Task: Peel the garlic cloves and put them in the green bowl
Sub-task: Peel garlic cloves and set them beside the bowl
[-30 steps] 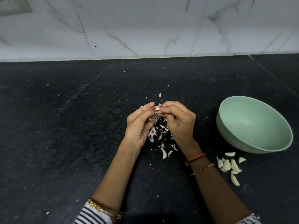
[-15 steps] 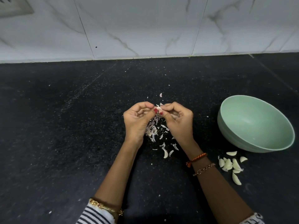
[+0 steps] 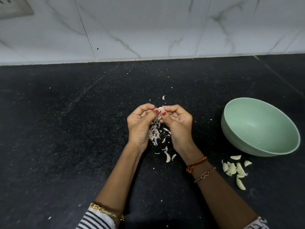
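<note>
A small garlic clove (image 3: 160, 109) is pinched between the fingertips of my left hand (image 3: 140, 124) and my right hand (image 3: 179, 124), above the middle of the black counter. Both thumbs press on it; most of the clove is hidden by my fingers. The green bowl (image 3: 270, 146) stands tilted at the right, and nothing shows inside it. Several pale garlic cloves (image 3: 234, 169) lie in a loose heap on the counter just in front of the bowl.
A pile of papery garlic skins (image 3: 156, 133) lies under and between my hands, with scattered bits around it. The black counter (image 3: 66, 129) ends at a white marble-tiled wall (image 3: 148, 27) behind. A wall socket plate (image 3: 13, 7) sits at top left.
My hands have turned so the palms face up more, fingers curled in, still working the same clove. The view has shifted slightly; bowl and heap stay put.
</note>
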### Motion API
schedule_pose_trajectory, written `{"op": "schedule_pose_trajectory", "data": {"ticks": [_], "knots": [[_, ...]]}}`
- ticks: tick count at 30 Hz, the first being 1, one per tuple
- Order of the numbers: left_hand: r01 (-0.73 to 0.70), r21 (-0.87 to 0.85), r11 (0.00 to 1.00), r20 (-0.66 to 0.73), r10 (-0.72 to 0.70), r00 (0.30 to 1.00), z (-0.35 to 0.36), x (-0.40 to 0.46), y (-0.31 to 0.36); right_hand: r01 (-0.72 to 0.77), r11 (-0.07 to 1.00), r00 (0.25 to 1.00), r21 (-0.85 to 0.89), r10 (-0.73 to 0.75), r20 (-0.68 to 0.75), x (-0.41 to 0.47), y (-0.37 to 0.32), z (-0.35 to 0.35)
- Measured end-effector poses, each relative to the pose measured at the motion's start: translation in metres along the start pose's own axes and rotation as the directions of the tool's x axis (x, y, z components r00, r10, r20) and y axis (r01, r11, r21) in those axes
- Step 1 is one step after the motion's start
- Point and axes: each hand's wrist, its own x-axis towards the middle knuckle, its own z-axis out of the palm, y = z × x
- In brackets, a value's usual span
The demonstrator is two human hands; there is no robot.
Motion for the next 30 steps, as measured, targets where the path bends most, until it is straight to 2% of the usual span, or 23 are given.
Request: {"op": "schedule_pose_trajectory", "data": {"ticks": [2, 3, 8, 11, 17, 22, 27, 30], "knots": [[-0.027, 0.019, 0.999, -0.039, 0.028, 0.999, -0.003, 0.002, 0.0, -0.108, 0.963, 0.987, 0.247, 0.134, -0.091, 0.003, -0.005, -0.001], [-0.044, 0.049, 0.998, -0.056, 0.047, 0.997, -0.005, 0.003, 0.0, -0.12, 0.948, 0.98, 0.296, 0.16, -0.117, 0.005, -0.007, -0.005], [-0.105, 0.329, 0.938, 0.016, 0.106, 0.994, -0.008, 0.003, -0.003, -0.075, 0.997, 0.997, 0.028, 0.075, -0.017, 0.006, -0.01, -0.01], [-0.133, 0.347, 0.928, 0.074, 0.114, 0.991, -0.007, -0.002, -0.005, -0.007, 0.994, 1.0, -0.107, 0.009, 0.017, 0.002, -0.004, -0.007], [-0.146, 0.408, 0.901, 0.036, 0.144, 0.989, -0.011, 0.003, -0.005, 0.133, 0.957, 0.991, -0.257, -0.126, 0.044, 0.002, -0.001, -0.007], [-0.153, 0.401, 0.903, 0.023, 0.156, 0.987, -0.013, 0.003, -0.009, 0.293, 0.837, 0.951, -0.462, -0.304, 0.052, 0.003, 0.006, -0.01], [-0.084, 0.306, 0.948, 0.002, 0.088, 0.996, -0.006, 0.0, -0.01, 0.38, 0.788, 0.918, -0.485, -0.387, 0.09, 0.0, 0.008, -0.005], [-0.029, 0.233, 0.972, -0.043, 0.04, 0.998, 0.0, -0.001, -0.01, 0.302, 0.884, 0.952, -0.356, -0.299, 0.065, 0.0, 0.003, -0.001]]}}
